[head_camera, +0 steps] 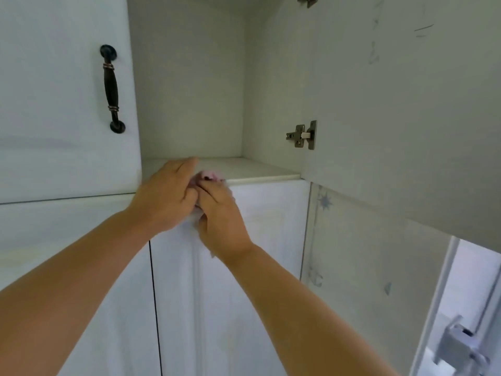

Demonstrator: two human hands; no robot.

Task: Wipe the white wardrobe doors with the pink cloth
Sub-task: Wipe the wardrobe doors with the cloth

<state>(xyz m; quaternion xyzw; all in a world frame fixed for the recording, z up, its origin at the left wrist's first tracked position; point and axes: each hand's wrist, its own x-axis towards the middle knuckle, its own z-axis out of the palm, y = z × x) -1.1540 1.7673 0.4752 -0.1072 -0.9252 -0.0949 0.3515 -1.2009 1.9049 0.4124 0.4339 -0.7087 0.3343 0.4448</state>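
Both my hands meet at the front edge of the open upper compartment's shelf [260, 172]. A small bunch of the pink cloth [208, 176] peeks out between them; most of it is hidden under my fingers. My right hand [222, 215] grips the cloth against the top of the lower white wardrobe door [244, 280]. My left hand [165, 196] lies beside it, fingers reaching onto the shelf and touching the cloth. The upper right door [406, 118] is swung open; the upper left door [54, 104] is closed.
A dark metal handle [111, 88] sits on the closed upper left door. A steel hinge [302, 135] joins the open door to the cabinet side. Patterned wallpaper [352, 253] and a window frame with a latch [458, 346] lie to the lower right.
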